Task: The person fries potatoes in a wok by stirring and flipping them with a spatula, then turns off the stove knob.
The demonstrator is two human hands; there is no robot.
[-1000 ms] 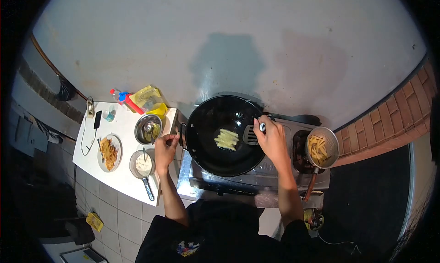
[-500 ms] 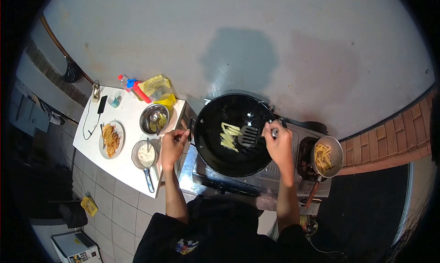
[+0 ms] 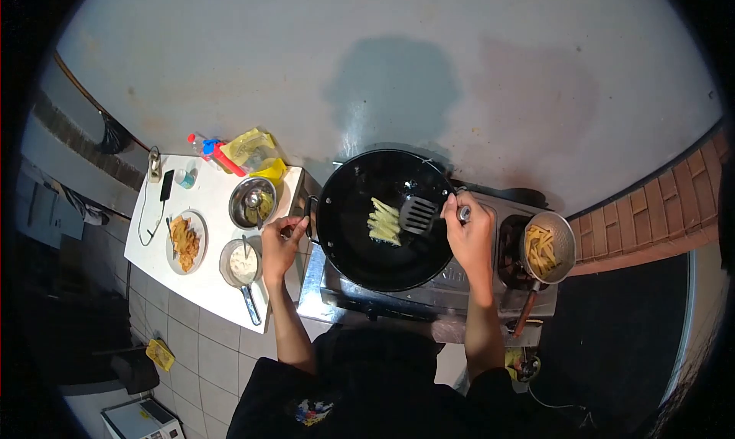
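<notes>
A wide black wok sits on the stove, with pale potato sticks clustered in oil at its middle. My right hand is closed round the handle of a black slotted spatula, whose blade lies in the wok just right of the sticks. At the wok's left side, my left hand has thumb and fingers pinched at the side handle.
To the right, a strainer of fried sticks rests over the second burner. The white table on the left holds a plate of fried food, a metal bowl, a pan of white batter, a phone and bottles.
The potato sticks have drawn closer together in the wok. The spatula's blade has moved slightly and its slots now face up more plainly. My left hand stays at the handle.
</notes>
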